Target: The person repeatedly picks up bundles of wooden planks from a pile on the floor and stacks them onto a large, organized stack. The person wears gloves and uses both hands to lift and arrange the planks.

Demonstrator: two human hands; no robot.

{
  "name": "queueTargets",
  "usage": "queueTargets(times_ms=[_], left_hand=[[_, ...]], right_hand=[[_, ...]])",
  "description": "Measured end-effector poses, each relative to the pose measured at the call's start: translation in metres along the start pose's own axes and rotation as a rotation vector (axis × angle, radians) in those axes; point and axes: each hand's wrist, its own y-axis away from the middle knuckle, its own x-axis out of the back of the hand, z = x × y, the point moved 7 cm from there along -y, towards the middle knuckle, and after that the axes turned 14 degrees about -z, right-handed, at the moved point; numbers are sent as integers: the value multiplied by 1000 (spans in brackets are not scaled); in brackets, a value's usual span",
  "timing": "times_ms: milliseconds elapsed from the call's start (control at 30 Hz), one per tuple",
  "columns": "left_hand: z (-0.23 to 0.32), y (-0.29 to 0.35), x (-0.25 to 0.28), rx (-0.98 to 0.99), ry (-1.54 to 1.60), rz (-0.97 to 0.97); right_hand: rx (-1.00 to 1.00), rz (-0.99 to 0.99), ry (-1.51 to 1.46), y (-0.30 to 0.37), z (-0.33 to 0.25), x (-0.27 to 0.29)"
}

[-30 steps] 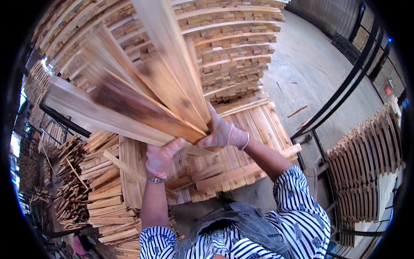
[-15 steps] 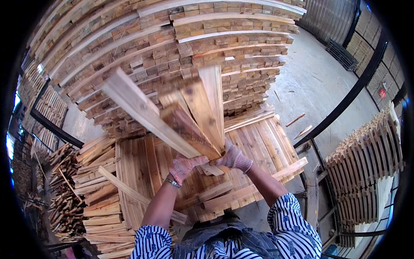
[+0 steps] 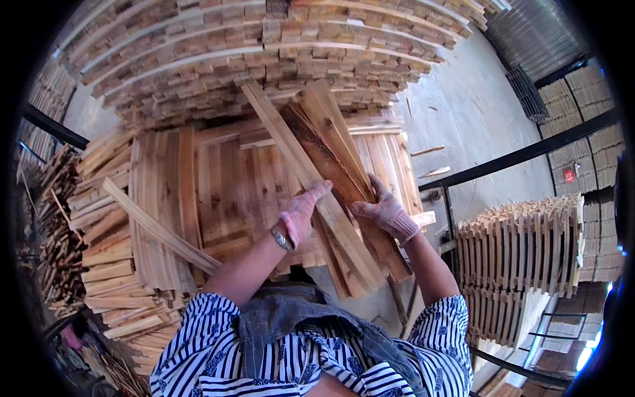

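Observation:
A loose bundle of wooden boards is held between my hands, slanting from the far left to the near right. A pale board (image 3: pixel 291 149) lies at its left side, with a dark, rough-edged board (image 3: pixel 321 155) beside it and a wider light board (image 3: pixel 331 116) to the right. My left hand (image 3: pixel 303 210), in a pinkish work glove, presses along the pale board with its fingers stretched forward. On the opposite side my right hand (image 3: pixel 387 213), also gloved, grips the boards' edge with its thumb over the top. The undersides are hidden.
Below the bundle, boards laid side by side form a wooden surface (image 3: pixel 221 172). A tall lumber stack (image 3: pixel 251 73) stands behind. Loose boards (image 3: pixel 109 271) are piled left, with one board (image 3: pixel 159 225) lying across. Stacked slats (image 3: pixel 516 251) and a dark rail (image 3: pixel 522 155) are right.
The boards, fanned out and gripped at their near ends before, now lie closer together with those ends toward me. Both hands hold them further along, and the view has shifted.

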Motion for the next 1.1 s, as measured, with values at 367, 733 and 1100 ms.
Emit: queueTargets(times_ms=[367,733,1100], left_hand=[[-69,-46,64,208,58,404],[-14,-1,57,243,-334,673],[88,247,212,231,-664,815]], right_hand=[[-478,260,1028,-31,83,27],[350,277,461,-50,17,-56],[-50,199,677,-132,39,-118]])
